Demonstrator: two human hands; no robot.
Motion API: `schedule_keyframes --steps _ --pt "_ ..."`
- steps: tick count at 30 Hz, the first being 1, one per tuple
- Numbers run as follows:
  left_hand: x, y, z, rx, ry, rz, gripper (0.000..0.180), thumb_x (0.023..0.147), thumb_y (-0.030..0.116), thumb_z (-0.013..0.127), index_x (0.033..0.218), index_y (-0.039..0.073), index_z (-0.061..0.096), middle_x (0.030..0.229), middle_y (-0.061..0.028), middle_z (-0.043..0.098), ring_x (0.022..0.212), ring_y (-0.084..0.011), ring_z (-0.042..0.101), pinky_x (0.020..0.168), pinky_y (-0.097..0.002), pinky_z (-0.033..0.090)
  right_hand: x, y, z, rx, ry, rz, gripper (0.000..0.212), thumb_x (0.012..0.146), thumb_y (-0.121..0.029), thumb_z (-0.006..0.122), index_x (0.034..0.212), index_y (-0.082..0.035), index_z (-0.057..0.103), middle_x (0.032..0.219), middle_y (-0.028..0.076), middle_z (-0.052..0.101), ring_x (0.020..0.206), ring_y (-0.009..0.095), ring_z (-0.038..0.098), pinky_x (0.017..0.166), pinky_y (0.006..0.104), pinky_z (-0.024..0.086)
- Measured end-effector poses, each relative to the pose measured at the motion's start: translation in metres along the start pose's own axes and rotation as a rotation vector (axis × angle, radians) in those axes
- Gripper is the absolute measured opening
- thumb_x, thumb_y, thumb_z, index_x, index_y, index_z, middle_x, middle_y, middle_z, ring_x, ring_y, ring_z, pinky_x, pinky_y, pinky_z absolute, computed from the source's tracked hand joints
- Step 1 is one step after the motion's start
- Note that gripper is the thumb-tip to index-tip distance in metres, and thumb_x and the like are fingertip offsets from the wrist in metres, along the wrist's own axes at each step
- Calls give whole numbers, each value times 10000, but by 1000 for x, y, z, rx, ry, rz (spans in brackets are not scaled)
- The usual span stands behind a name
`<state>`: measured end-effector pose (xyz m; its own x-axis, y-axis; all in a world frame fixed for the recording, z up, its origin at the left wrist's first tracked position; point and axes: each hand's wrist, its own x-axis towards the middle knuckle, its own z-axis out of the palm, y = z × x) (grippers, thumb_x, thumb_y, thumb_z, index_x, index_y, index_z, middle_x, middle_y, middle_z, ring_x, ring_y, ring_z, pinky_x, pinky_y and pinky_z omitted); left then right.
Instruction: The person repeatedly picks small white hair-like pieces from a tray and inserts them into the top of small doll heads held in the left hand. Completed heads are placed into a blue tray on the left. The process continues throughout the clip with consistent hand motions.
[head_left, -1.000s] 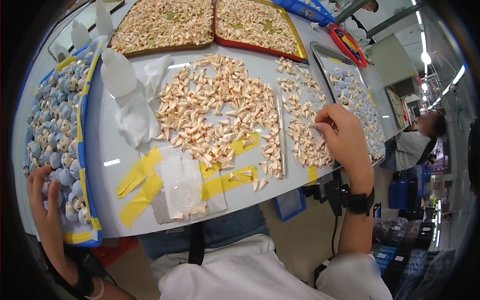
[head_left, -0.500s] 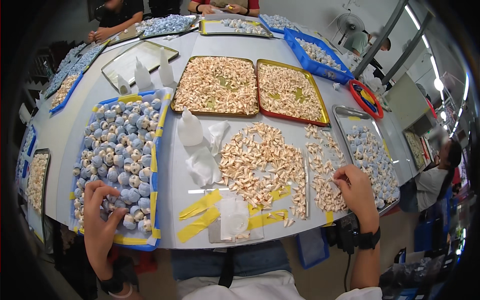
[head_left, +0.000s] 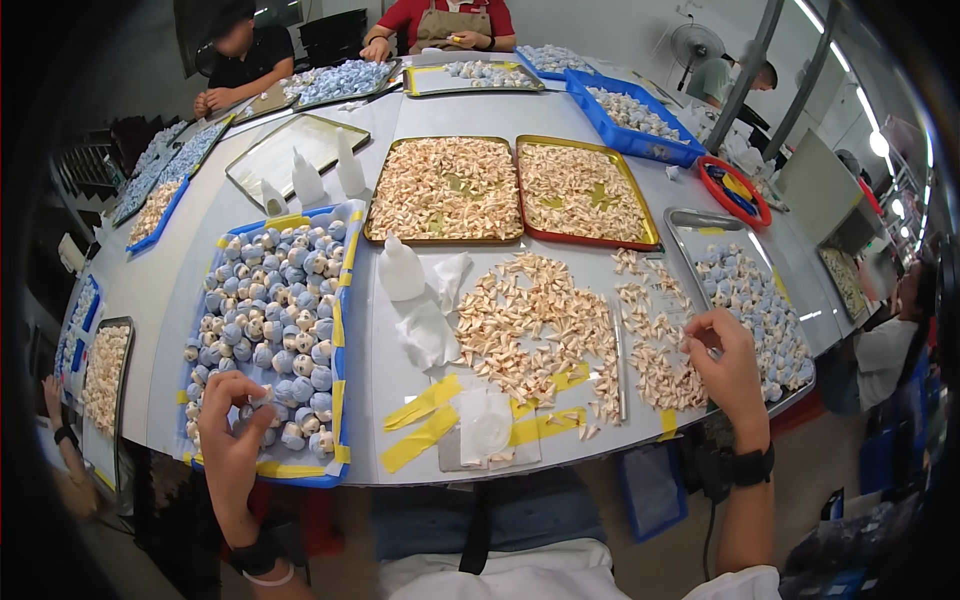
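The left hand (head_left: 228, 432) holds a small pale blue ball (head_left: 262, 396) between thumb and fingers, above the near part of the blue tray (head_left: 346, 425) at left. Well apart, the right hand (head_left: 728, 368) bends over cream cone-shaped pieces (head_left: 658, 380); whether it pinches one, I cannot tell.

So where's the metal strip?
The metal strip is right of centre in the head view, between the large cream-piece pile and the smaller pile by the right hand.

rod (head_left: 622, 372): glossy metal | bottle (head_left: 402, 274): translucent plastic | cones (head_left: 500, 332): smooth, seemingly matt
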<state>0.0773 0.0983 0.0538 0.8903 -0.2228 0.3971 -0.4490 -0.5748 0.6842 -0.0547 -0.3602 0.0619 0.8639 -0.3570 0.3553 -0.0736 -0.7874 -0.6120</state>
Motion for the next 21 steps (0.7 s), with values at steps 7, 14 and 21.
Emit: schedule_keyframes --steps 7,14,21 --pt "-1 0 6 -41 -9 -97 117 779 -27 531 890 9 528 912 -50 501 749 -126 464 678 -242 388 -5 0 1 204 56 -40 91 686 72 517 758 21 539 778 57 513 710 119 552 648 226 466" --pt "-3 -11 12 30 -3 -25 103 839 -6 491 934 8 526 928 -47 512 772 -113 483 687 -236 396 -18 2 -2 508 141 36 105 727 74 530 807 15 563 811 34 551 749 84 551 673 216 456" --pt "-3 -13 13 18 -5 -24 129 858 14 473 970 17 537 909 -26 518 767 -93 477 683 -222 387 -31 13 -2 482 195 208 94 766 60 543 848 27 577 775 46 606 708 96 586 675 214 465"
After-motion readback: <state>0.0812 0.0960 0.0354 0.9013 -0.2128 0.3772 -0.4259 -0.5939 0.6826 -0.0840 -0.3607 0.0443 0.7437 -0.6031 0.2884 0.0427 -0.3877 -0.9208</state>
